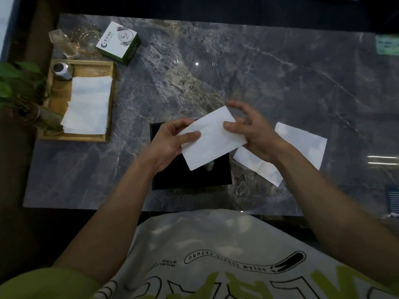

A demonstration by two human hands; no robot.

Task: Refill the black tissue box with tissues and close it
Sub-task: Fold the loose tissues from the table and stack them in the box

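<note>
Loading step: folded white paper tissue held above square black tissue box.
Left hand and right hand pinch its ends; next, probably lowering it inside.

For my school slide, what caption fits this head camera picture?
Left hand and right hand pinch a folded tissue above the black tissue box on a marble table.

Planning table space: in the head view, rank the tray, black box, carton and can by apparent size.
Joint largest: tray and black box, about alike; the box is nearer and partly covered by the tissue, so I won't rank them.
Next: carton.
Smallest: can.
</note>
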